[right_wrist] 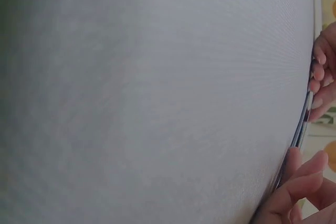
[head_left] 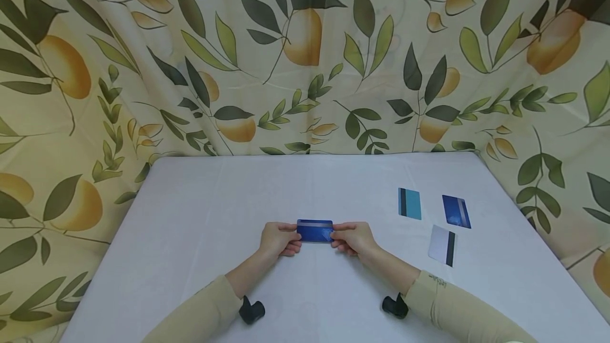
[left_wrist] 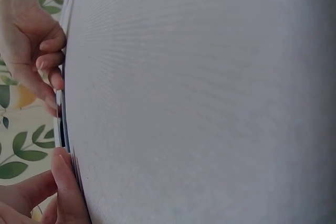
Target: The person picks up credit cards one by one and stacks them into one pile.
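A dark blue card (head_left: pixel 315 231) with a grey stripe along its upper part lies sideways at the middle of the white table (head_left: pixel 214 200). My left hand (head_left: pixel 279 238) pinches its left end between thumb and fingers. At its right end, my right hand (head_left: pixel 354 238) pinches it the same way. In the left wrist view the card (left_wrist: pixel 64 129) shows only as a thin edge close to the tabletop, between the left hand (left_wrist: pixel 63 187) and the right hand (left_wrist: pixel 37 51). The right wrist view shows the card (right_wrist: pixel 300 132) edge-on too.
To the right on the table lie a teal card (head_left: pixel 413 204) with a black stripe, another blue card (head_left: pixel 456 211) and a white card (head_left: pixel 439 242) with a black stripe. Behind the table hangs a leaf-and-fruit patterned curtain (head_left: pixel 267 94).
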The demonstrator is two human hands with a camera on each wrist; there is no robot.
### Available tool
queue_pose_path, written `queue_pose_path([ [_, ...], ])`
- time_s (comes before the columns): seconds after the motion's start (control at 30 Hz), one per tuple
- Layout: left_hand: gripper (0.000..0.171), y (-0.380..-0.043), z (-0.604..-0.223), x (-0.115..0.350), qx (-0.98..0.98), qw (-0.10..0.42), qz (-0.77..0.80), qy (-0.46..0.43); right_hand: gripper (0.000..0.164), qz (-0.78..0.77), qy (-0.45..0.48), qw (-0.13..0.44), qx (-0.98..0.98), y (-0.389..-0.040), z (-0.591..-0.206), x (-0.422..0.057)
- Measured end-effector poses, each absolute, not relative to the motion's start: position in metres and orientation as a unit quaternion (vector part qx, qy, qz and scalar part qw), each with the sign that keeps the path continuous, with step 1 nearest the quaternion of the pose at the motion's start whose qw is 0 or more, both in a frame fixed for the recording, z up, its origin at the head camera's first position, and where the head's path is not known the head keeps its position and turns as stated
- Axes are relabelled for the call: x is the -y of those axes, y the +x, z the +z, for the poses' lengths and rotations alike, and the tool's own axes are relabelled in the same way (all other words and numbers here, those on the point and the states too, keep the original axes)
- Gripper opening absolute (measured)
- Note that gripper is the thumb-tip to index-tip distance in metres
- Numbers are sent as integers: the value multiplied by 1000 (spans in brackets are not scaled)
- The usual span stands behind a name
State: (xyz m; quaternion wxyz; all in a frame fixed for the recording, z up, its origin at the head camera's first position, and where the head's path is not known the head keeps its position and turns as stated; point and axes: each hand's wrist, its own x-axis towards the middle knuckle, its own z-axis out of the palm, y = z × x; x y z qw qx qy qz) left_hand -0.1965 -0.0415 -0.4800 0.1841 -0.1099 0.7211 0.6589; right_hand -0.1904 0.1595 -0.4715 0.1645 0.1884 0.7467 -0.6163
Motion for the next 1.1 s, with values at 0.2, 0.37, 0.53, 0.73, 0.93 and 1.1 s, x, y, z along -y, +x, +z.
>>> queue_pose_path([
  [0.2,27,-196,-483,41,-731,177,651,-101,24,-625,169,168,-743,-187,-471,-161],
  [0.37,27,-195,-484,41,-737,170,647,-97,22,-624,148,164,-750,-185,-470,-162],
  [0.53,28,-195,-484,41,-741,161,645,-94,25,-608,163,165,-759,-187,-472,-160],
  [0.73,28,-196,-486,40,-741,152,647,-92,25,-596,175,157,-768,-189,-474,-159],
  [0.93,27,-197,-488,40,-743,147,647,-88,23,-597,159,152,-772,-188,-472,-160],
  [1.1,26,-197,-486,40,-742,148,648,-88,22,-598,148,153,-773,-186,-470,-160],
])
